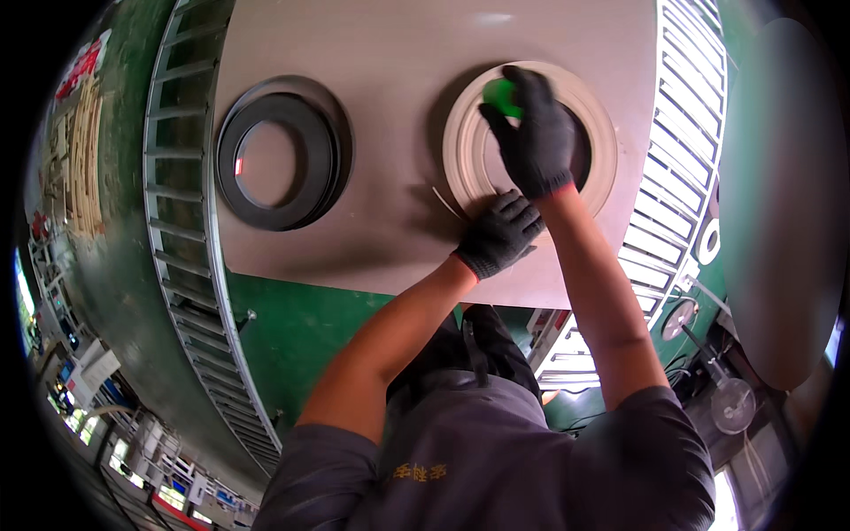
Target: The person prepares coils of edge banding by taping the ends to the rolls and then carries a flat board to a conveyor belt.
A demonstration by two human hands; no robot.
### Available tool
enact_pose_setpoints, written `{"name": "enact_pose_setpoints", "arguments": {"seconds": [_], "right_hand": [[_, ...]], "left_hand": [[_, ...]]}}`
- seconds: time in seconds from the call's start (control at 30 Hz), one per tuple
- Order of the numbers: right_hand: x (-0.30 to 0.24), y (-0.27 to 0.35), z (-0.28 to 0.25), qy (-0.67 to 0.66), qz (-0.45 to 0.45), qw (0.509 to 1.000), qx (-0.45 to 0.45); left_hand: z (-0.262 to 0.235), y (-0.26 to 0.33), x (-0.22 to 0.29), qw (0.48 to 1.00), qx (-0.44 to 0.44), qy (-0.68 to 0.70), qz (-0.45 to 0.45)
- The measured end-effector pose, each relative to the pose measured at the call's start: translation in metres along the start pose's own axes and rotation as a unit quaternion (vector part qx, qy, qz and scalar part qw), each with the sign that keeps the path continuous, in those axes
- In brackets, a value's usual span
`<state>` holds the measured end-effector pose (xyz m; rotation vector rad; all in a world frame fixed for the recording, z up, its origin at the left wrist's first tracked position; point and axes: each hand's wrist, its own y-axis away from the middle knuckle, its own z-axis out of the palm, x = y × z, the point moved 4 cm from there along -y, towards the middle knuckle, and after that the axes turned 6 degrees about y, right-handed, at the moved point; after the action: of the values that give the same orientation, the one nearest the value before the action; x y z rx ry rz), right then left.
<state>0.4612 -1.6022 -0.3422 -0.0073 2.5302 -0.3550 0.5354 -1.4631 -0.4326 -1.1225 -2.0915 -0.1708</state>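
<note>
A wide beige coil of banding (460,142) lies flat on the brown table, its loose end sticking out at the lower left. Over its inner opening is my gloved right hand (536,133), with a bright green round thing (502,97) between thumb and fingers. That green thing is blurred, and its kind is unclear. My left hand (501,234), in a dark knitted glove, rests on the coil's near edge with its fingers stretched out. To the left, a stack of black coils (232,159) lies on the same table.
The brown tabletop (390,177) ends in a front edge close to my body. Metal roller conveyors run along the left side (181,186) and the right side (682,133). At the lower right stands a fan (732,403). Green floor (292,319) shows below the table.
</note>
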Motion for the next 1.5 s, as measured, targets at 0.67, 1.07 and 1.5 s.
{"name": "enact_pose_setpoints", "arguments": {"seconds": [0.67,1.07,1.5], "right_hand": [[0.000,0.038,0.002,0.017,-0.076,0.997,-0.012],[0.021,0.019,0.009,-0.029,-0.016,0.998,-0.050],[0.026,-0.014,0.021,-0.293,0.260,0.900,-0.193]], "left_hand": [[0.020,-0.001,0.003,0.999,0.024,-0.044,0.005],[0.002,-0.007,0.009,0.999,0.026,-0.002,0.037],[-0.003,-0.007,-0.003,0.999,-0.016,-0.025,0.035]]}}
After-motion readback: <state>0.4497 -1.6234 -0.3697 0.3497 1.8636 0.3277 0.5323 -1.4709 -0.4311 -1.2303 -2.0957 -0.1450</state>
